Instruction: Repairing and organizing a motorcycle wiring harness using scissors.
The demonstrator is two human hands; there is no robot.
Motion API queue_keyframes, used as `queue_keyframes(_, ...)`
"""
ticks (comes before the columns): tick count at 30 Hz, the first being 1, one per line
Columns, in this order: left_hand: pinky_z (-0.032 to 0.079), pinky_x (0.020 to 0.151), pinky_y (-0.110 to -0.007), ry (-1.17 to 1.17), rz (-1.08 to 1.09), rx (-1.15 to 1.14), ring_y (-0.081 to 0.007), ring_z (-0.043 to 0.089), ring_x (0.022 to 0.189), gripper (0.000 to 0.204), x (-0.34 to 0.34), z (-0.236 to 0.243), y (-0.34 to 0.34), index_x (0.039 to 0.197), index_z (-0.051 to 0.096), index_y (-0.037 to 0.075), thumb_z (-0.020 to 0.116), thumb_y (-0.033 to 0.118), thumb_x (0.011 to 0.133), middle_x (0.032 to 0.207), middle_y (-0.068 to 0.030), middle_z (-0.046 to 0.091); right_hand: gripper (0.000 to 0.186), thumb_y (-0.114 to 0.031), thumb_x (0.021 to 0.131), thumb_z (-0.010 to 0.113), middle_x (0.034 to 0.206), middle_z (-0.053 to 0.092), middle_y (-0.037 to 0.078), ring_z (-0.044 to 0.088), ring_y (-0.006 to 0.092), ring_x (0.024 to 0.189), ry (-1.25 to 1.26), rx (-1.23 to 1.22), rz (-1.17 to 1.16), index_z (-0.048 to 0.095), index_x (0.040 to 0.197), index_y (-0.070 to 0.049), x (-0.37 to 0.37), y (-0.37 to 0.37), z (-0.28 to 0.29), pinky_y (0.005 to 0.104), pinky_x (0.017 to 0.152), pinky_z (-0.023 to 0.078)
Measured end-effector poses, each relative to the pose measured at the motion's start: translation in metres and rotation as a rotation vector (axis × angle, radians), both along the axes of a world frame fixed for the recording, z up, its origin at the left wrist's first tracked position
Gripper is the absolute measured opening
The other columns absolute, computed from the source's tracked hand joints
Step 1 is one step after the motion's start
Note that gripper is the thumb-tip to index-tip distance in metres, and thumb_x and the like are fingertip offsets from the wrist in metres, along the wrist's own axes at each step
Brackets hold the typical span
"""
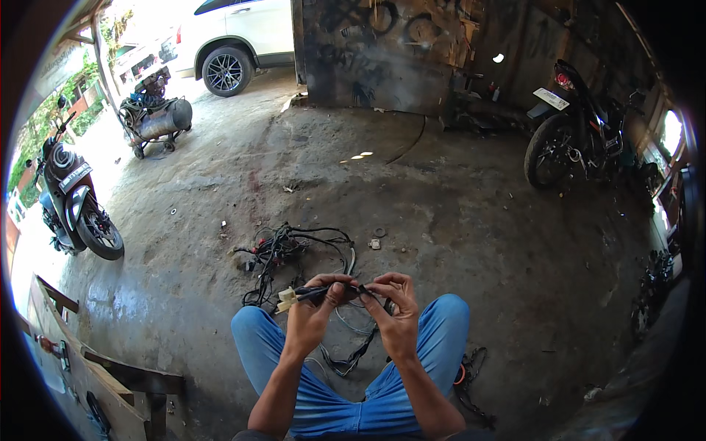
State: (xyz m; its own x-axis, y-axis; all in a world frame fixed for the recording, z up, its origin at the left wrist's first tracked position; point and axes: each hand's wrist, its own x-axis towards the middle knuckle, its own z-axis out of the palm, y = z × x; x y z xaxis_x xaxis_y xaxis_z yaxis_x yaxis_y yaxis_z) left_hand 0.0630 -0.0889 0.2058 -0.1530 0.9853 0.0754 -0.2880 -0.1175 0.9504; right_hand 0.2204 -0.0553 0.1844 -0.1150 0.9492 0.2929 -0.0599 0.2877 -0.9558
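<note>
A black wiring harness (323, 234) lies in a tangle on the floor in front of me, and part of it rises into my hands between my knees. My left hand (322, 298) is closed around a black-wrapped stretch of it. Cream plastic connectors (286, 298) stick out to the left of that hand. Close beside it, my right hand (393, 305) pinches the same dark bundle with thumb and fingers. More of the harness (346, 364) hangs down to the floor between my legs.
Ahead on the concrete lie a small pale block (375, 244) and a ring (380, 232). Dark cable (471, 382) lies by my right knee. A wooden bench (88, 375) stands at left. Farther off are a scooter (77, 195), an air compressor (158, 120), a motorcycle (570, 136) and a white car (250, 33).
</note>
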Motion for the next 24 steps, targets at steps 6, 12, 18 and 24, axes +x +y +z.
queue_keyframes(6, 0.060, 0.069, -0.030, 0.156, 0.364, -0.017, -0.0166, 0.071, 0.076, 0.026, 0.007, 0.000, 0.009, 0.107, 0.068, -0.004, 0.067, 0.020, 0.100, 0.085, -0.0097, 0.072, 0.021, -0.003, 0.082, 0.078, 0.116, 0.055, 0.010, 0.060, 0.0275, 0.112, -0.398, 0.403, -0.024, 0.077, 0.099, -0.014, 0.004, -0.015, 0.005, 0.0382, 0.093, 0.051)
queue_keyframes(12, 0.059, 0.063, -0.030, 0.126, 0.417, 0.010, -0.0145, 0.069, 0.070, 0.025, 0.010, -0.014, 0.014, 0.099, 0.068, -0.003, 0.070, 0.021, 0.098, 0.081, -0.0084, 0.070, 0.025, 0.000, 0.081, 0.077, 0.105, 0.061, 0.007, 0.065, 0.0245, 0.101, -0.216, 0.063, 0.336, 0.076, 0.103, -0.012, 0.011, -0.009, -0.008, 0.0378, 0.085, 0.055)
queue_keyframes(18, 0.052, 0.055, -0.026, 0.126, 0.460, -0.055, -0.0102, 0.064, 0.063, 0.024, 0.003, -0.014, 0.011, 0.096, 0.069, -0.004, 0.072, 0.020, 0.097, 0.078, -0.0045, 0.069, 0.018, -0.010, 0.084, 0.079, 0.100, 0.060, 0.008, 0.066, 0.0243, 0.098, -0.580, 0.224, 0.384, 0.075, 0.102, -0.009, 0.018, -0.002, 0.015, 0.0366, 0.082, 0.055)
queue_keyframes(24, 0.050, 0.049, -0.025, 0.039, 0.430, -0.056, -0.0136, 0.064, 0.055, 0.026, -0.002, -0.006, 0.010, 0.101, 0.066, -0.003, 0.066, 0.023, 0.101, 0.082, -0.0062, 0.067, 0.020, -0.021, 0.082, 0.083, 0.108, 0.058, 0.014, 0.063, 0.0279, 0.102, -0.444, 0.472, 0.406, 0.077, 0.098, -0.011, 0.028, -0.015, 0.022, 0.0383, 0.083, 0.054)
